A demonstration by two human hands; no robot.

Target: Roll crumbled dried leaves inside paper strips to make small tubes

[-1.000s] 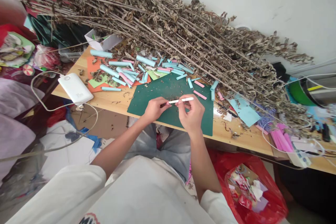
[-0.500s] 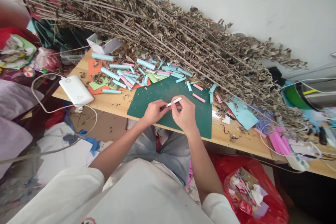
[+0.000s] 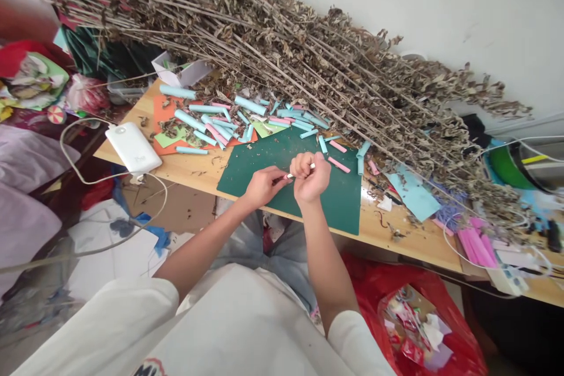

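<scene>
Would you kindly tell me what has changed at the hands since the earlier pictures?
The right hand has shifted leftward, closer to the left hand, and its fingertip grip has curled into a fist around the white stick. The left hand stays at the stick's left end; the green mat and white power bank lie as before.

White stick (image 3: 289, 176) in fingers (image 3: 303, 165) above mat (image 3: 337, 204)

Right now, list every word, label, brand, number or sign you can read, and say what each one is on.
"M": on the front of the white shirt; the rest of the lettering is cut off by the picture's lower edge.
White power bank: faint marks, too blurred to read.
Red wrapper: any print is too small to read.
</scene>
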